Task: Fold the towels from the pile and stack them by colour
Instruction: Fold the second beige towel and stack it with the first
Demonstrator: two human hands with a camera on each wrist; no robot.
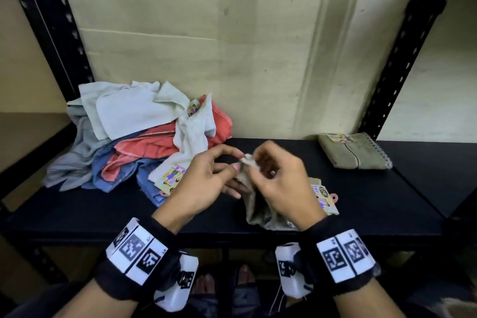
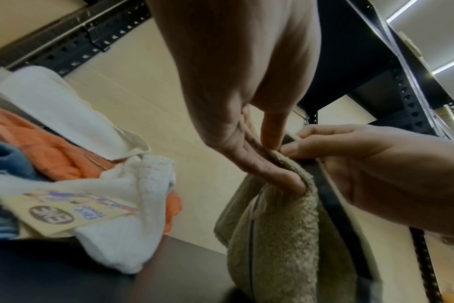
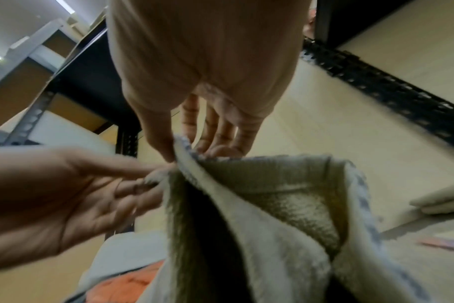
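Observation:
An olive-beige towel (image 1: 251, 205) hangs bunched from both hands above the front of the black shelf (image 1: 103, 210), its lower part resting on the shelf. My left hand (image 1: 238, 162) pinches its top edge between thumb and fingers; in the left wrist view the towel (image 2: 277, 235) drapes over the left hand (image 2: 277, 155). My right hand (image 1: 254, 160) pinches the same top corner right beside it; the right wrist view shows the towel (image 3: 259, 205) with a blue-stitched edge held by the right hand (image 3: 192, 152). A mixed pile of towels (image 1: 144, 134), white, coral, blue and grey, lies at the left.
One folded olive towel (image 1: 353, 151) with a paper label lies at the shelf's back right. A printed paper label (image 1: 324, 200) is attached to the held towel near my right wrist. Black perforated uprights (image 1: 402, 46) frame the shelf, with a pale wall behind.

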